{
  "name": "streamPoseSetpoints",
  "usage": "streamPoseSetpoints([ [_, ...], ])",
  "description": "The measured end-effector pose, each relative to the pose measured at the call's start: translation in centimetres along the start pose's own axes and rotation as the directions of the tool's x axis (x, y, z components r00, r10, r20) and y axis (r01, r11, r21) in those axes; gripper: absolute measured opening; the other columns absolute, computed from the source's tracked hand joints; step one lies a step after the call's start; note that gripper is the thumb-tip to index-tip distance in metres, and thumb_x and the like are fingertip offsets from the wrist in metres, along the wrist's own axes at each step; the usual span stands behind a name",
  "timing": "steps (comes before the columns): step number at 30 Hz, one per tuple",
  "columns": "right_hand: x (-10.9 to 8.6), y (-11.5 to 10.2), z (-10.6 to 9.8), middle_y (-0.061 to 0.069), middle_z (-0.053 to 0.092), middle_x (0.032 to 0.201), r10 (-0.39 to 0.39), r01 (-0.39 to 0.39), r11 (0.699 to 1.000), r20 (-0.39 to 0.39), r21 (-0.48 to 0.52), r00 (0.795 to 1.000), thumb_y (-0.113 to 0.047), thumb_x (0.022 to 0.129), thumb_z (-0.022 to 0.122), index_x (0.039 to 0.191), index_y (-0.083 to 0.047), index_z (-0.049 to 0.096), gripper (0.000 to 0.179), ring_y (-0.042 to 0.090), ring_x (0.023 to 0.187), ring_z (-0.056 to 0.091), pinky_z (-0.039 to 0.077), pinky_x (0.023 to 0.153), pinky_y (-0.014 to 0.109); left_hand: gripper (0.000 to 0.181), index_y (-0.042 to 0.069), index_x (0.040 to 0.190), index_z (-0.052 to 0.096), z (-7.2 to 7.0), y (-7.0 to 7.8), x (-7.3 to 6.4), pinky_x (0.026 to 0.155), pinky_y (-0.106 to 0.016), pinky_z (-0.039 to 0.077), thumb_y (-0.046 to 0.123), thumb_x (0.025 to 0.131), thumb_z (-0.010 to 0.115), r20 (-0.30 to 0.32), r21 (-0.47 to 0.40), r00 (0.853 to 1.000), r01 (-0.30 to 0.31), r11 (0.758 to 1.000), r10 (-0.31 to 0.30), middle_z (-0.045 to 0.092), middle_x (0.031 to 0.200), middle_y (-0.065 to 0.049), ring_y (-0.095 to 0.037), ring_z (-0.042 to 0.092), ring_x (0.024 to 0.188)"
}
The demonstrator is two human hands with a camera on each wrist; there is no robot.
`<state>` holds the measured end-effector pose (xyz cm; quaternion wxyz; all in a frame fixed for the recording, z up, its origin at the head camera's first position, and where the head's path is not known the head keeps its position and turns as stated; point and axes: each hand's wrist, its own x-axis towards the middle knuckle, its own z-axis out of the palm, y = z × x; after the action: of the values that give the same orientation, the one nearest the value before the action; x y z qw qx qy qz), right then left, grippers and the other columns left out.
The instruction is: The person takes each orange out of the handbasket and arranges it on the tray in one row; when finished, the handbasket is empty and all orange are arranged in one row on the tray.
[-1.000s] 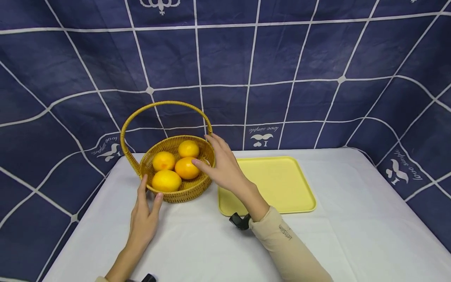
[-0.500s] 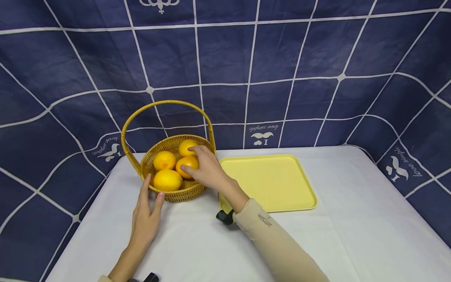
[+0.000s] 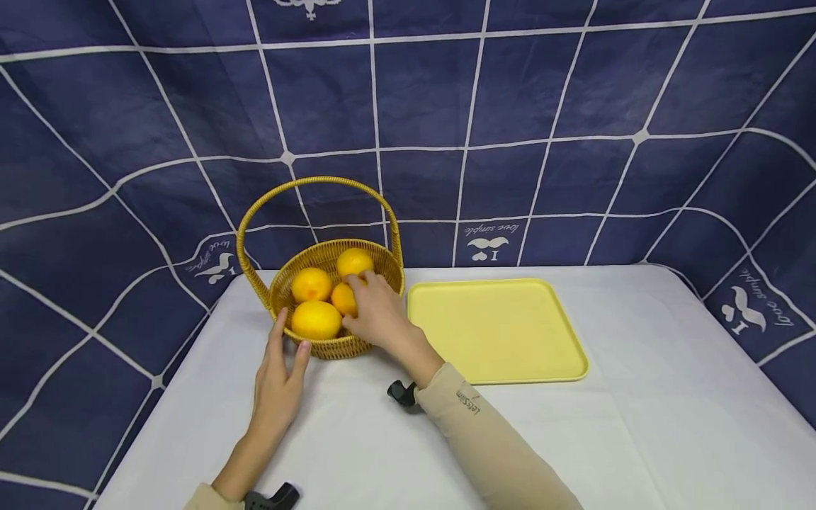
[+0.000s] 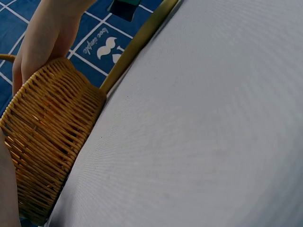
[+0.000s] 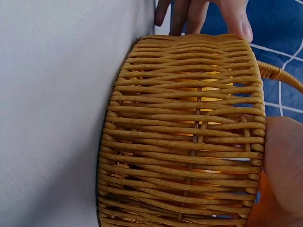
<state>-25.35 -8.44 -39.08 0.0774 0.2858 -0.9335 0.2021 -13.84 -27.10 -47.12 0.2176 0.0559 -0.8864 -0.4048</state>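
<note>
A woven wicker basket (image 3: 344, 347) with a tall arched handle stands on the white table and holds several oranges. My right hand (image 3: 382, 315) reaches over its near right rim, fingers curled around the right-hand orange (image 3: 343, 300) and partly covering it. Beside that one lie a front orange (image 3: 316, 321), a left orange (image 3: 312, 285) and a back orange (image 3: 355, 262). My left hand (image 3: 278, 386) touches the basket's near left side, fingers fairly straight. In the right wrist view, the left thumb (image 5: 244, 28) lies at the rim; the right fingertips are hidden behind the basket wall.
A yellow rectangular tray (image 3: 497, 329) lies flat to the right of the basket. A dark blue cloth (image 3: 421, 92) with white lines hangs behind the table. White tablecloth (image 3: 637, 397) extends to the right and front.
My right hand has moved left from the basket's right rim, down into the basket, and its fingers have closed around an orange. The left hand stays at the basket's side. The view shifts slightly.
</note>
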Motion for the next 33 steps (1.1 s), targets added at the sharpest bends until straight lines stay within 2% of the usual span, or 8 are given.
streamPoseSetpoints([
  [5, 0.3, 0.4, -0.1, 0.011, 0.051, 0.132, 0.049, -0.049, 0.999, -0.023, -0.001, 0.999, -0.039, 0.086, 0.084, 0.144, -0.017, 0.053, 0.069, 0.023, 0.103, 0.059, 0.059, 0.078, 0.038, 0.070, 0.037, 0.169, 0.017, -0.1, 0.3, 0.4, 0.124, -0.068, 0.027, 0.040, 0.110, 0.054, 0.007, 0.006, 1.000, -0.003, 1.000, 0.003, 0.022, 0.176, -0.004, -0.042, 0.028, 0.158],
  [9, 0.3, 0.7, 0.1, 0.010, 0.055, 0.133, 0.053, -0.054, 0.998, -0.017, -0.019, 0.998, -0.042, 0.087, 0.083, 0.147, -0.017, 0.057, 0.070, 0.024, 0.103, 0.061, 0.057, 0.078, 0.038, 0.071, 0.038, 0.169, 0.016, -0.1, 0.5, 0.3, 0.124, -0.068, 0.027, 0.039, 0.110, 0.055, 0.014, 0.004, 1.000, -0.002, 1.000, 0.002, 0.023, 0.176, -0.004, -0.042, 0.028, 0.158],
  [13, 0.4, 0.9, 0.1, 0.006, 0.067, 0.117, 0.048, -0.048, 0.998, 0.003, -0.040, 0.999, -0.045, 0.087, 0.083, 0.141, -0.015, 0.056, 0.068, 0.023, 0.092, 0.066, 0.057, 0.073, 0.037, 0.070, 0.036, 0.170, 0.017, 0.0, 0.6, 0.3, 0.124, -0.068, 0.027, 0.038, 0.110, 0.055, 0.020, 0.004, 1.000, -0.011, 1.000, 0.011, 0.022, 0.176, -0.004, -0.042, 0.028, 0.158],
  [16, 0.4, 1.0, 0.1, 0.004, 0.070, 0.104, 0.045, -0.045, 0.998, 0.015, -0.041, 0.999, -0.047, 0.086, 0.084, 0.140, -0.014, 0.054, 0.070, 0.022, 0.084, 0.066, 0.055, 0.067, 0.036, 0.070, 0.034, 0.170, 0.018, 0.1, 0.6, 0.3, 0.125, -0.067, 0.027, 0.038, 0.110, 0.055, 0.019, -0.002, 1.000, -0.014, 1.000, 0.014, 0.023, 0.176, -0.004, -0.042, 0.028, 0.158],
  [21, 0.3, 1.0, 0.1, 0.005, 0.072, 0.109, 0.042, -0.042, 0.999, 0.016, -0.023, 0.999, -0.047, 0.085, 0.084, 0.145, -0.014, 0.058, 0.073, 0.024, 0.090, 0.068, 0.057, 0.074, 0.037, 0.070, 0.033, 0.170, 0.019, 0.1, 0.6, 0.2, 0.124, -0.069, 0.027, 0.037, 0.110, 0.055, 0.021, -0.008, 1.000, -0.008, 1.000, 0.008, 0.022, 0.176, -0.005, -0.043, 0.027, 0.158],
  [24, 0.2, 0.9, 0.1, 0.006, 0.073, 0.109, 0.039, -0.039, 0.999, -0.017, 0.002, 0.999, -0.046, 0.084, 0.085, 0.140, -0.012, 0.062, 0.069, 0.024, 0.092, 0.070, 0.058, 0.076, 0.037, 0.069, 0.034, 0.170, 0.018, 0.0, 0.6, 0.2, 0.124, -0.069, 0.027, 0.038, 0.111, 0.054, 0.024, -0.007, 1.000, -0.001, 1.000, 0.001, 0.022, 0.176, -0.005, -0.043, 0.028, 0.158],
  [28, 0.1, 0.8, 0.0, 0.005, 0.074, 0.108, 0.043, -0.039, 0.998, -0.085, 0.051, 0.995, -0.045, 0.084, 0.084, 0.136, -0.013, 0.063, 0.064, 0.022, 0.087, 0.070, 0.056, 0.070, 0.034, 0.069, 0.037, 0.169, 0.018, 0.1, 0.4, 0.1, 0.123, -0.070, 0.027, 0.039, 0.111, 0.054, 0.022, -0.002, 1.000, 0.014, 1.000, -0.014, 0.022, 0.176, -0.004, -0.044, 0.028, 0.158],
  [33, -0.1, 0.6, -1.9, 0.002, 0.076, 0.114, 0.099, -0.064, 0.980, -0.182, 0.187, 0.978, -0.041, 0.082, 0.084, 0.135, -0.017, 0.066, 0.061, 0.018, 0.088, 0.069, 0.054, 0.071, 0.033, 0.069, 0.038, 0.169, 0.018, 0.2, 0.3, 0.0, 0.124, -0.069, 0.027, 0.039, 0.110, 0.055, 0.016, 0.000, 1.000, 0.023, 1.000, -0.023, 0.023, 0.176, -0.004, -0.043, 0.029, 0.158],
])
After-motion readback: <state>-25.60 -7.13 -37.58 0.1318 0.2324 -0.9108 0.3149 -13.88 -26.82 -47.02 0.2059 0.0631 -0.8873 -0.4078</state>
